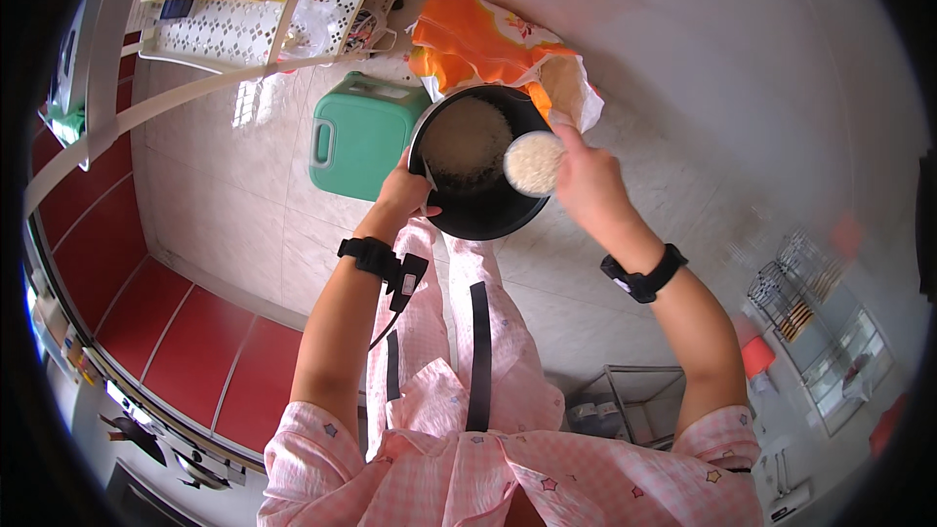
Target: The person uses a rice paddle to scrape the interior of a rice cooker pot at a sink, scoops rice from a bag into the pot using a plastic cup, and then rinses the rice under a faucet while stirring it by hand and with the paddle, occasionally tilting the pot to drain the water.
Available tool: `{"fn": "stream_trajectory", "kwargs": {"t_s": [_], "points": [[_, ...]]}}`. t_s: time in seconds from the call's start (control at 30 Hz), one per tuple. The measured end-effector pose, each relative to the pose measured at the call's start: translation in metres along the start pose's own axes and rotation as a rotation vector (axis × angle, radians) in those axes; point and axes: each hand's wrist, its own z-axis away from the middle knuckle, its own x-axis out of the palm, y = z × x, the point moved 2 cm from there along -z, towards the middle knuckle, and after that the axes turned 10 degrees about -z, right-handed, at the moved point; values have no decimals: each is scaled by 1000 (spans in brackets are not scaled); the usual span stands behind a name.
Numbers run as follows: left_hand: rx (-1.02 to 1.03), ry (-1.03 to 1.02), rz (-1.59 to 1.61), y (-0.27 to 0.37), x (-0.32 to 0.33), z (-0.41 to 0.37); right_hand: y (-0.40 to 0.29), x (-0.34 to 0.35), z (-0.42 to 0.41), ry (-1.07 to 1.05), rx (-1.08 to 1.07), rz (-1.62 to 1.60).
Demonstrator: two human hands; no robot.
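Observation:
My left hand (405, 190) grips the rim of a round dark pot (476, 208) at its left side. White rice (468, 133) lies on the pot's bottom. In my right hand (591, 168) is a small clear cup (534, 164) filled with rice, held over the pot's right edge. Just beyond the pot, an orange and white sack (476, 36) slumps on the floor, its mouth folded toward my right hand. A green lidded bin (364, 139) with a grey handle stands left of the pot, partly covered by it.
A white rack (176, 95) holding a perforated basket (234, 33) rises at upper left. Red cabinet fronts (187, 359) run along the left, with a wok (135, 439) on the counter. A metal shelf (622, 402) stands at lower right. Wall-mounted wire holders (787, 300) hang at far right.

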Motion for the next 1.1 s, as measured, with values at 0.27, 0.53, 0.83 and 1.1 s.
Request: {"fn": "stream_trajectory", "kwargs": {"t_s": [0.27, 0.53, 0.83, 1.1], "points": [[36, 27, 23, -2, 3, 1, -14, 86, -70, -476, 297, 431], [36, 30, -80, -6, 0, -9, -1, 114, -97, -607, 469, 597], [14, 18, -9, -2, 0, -3, 12, 100, -93, -568, 543, 356], [19, -1, 3, -7, 2, -8, 21, 88, -70, -378, 441, 129]]}}
